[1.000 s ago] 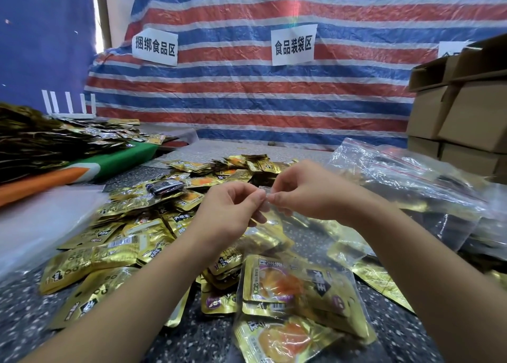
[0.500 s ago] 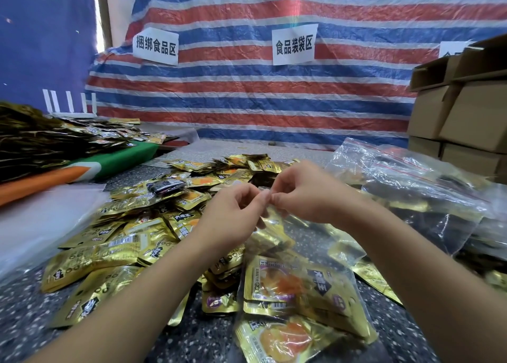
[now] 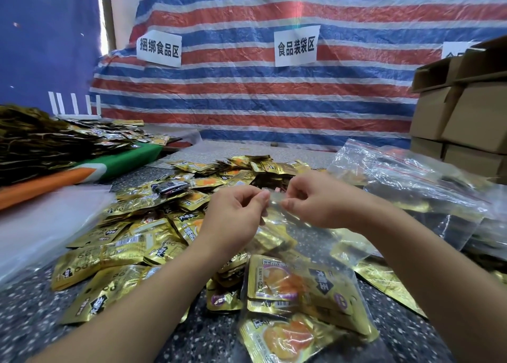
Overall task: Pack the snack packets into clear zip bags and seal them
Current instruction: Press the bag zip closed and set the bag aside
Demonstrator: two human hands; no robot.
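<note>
1. The step in hand looks like sealing: a clear zip bag (image 3: 299,275), already loaded with several gold snack packets (image 3: 290,283), hangs from both hands with its lower end resting on the speckled table (image 3: 208,338).
2. The left hand (image 3: 233,217) pinches the bag's top edge between thumb and curled fingers; the right hand (image 3: 315,198) pinches the same edge just beside it, also curled round the strip.
3. Whether the zip is already pressed closed between the hands cannot be told; the film there is too clear to read.
4. The next move probably calls for running the pinch along the strip to its far end, keeping both lips aligned.
5. Loose packets (image 3: 137,242) lie heaped on the table behind and to the left; filled bags (image 3: 411,187) pile at the right.
</note>
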